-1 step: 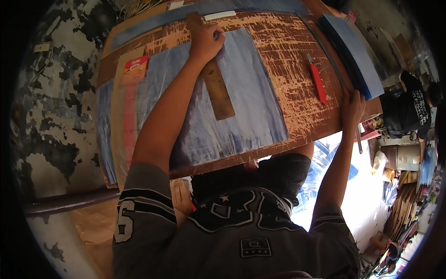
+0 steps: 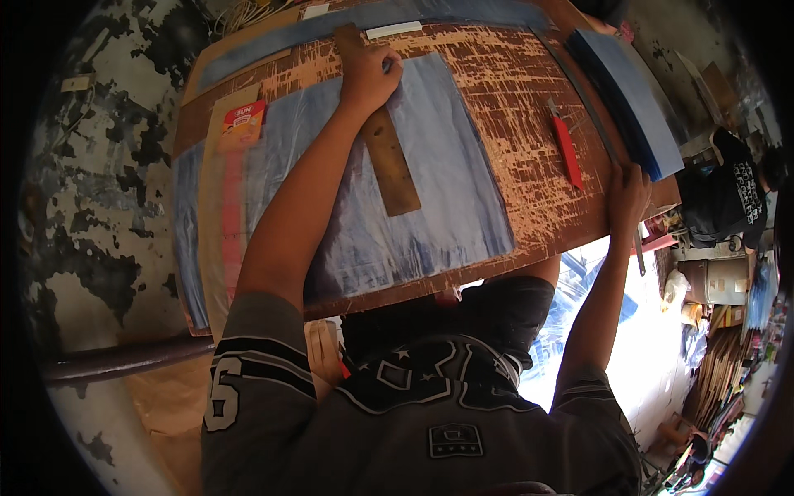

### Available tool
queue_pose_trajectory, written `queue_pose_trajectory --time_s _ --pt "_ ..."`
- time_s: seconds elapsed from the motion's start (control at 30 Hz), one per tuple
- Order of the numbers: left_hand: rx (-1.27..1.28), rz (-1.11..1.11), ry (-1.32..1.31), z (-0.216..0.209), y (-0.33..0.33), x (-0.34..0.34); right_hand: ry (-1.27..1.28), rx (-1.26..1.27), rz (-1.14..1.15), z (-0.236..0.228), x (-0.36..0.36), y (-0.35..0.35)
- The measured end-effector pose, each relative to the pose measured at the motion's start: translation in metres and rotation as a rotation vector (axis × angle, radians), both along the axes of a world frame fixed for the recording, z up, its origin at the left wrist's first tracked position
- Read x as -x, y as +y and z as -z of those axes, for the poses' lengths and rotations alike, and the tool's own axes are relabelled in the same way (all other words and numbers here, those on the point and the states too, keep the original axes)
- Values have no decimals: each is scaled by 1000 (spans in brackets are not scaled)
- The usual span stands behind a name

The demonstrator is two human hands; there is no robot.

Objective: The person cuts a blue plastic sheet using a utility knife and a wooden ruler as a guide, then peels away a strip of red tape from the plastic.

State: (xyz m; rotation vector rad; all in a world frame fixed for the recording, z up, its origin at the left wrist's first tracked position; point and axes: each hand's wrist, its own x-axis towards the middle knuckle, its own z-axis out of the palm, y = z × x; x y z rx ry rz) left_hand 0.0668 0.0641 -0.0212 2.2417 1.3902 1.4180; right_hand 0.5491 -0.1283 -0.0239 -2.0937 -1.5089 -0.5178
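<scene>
My left hand [image 2: 372, 81] is closed round the upper part of a flat brown wooden strip [image 2: 392, 174], which lies slantwise on a large streaky blue-grey sheet [image 2: 455, 165]. At the table's right edge, my right hand [image 2: 630, 192] is closed on a long thin metal ruler [image 2: 579, 91]. The ruler runs away toward the far side, and its near end sticks out below the hand, past the edge. Between the sheet and the ruler lies a red box cutter [image 2: 566, 151]. Beside the right hand rests a stack of blue sheets [image 2: 628, 103].
The brown tabletop [image 2: 504, 107] is heavily scored. A long blue strip [image 2: 397, 21] lies along its far side, with a white piece [image 2: 394, 30] nearby. At left are a beige strip and a red-and-yellow packet [image 2: 243, 122]. A person in black [image 2: 732, 194] is at far right.
</scene>
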Motion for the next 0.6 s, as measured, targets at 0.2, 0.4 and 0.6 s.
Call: queue_pose_trajectory --time_s 0.2,0.4,0.6 --pt "60 4 -33 -6 -7 0 -8 -36 -24 3 -6 1" --pt "63 -32 -119 -4 -2 -2 5 -48 8 4 -8 4" --pt "117 -33 -178 -8 -8 -2 23 -70 7 2 -6 2"
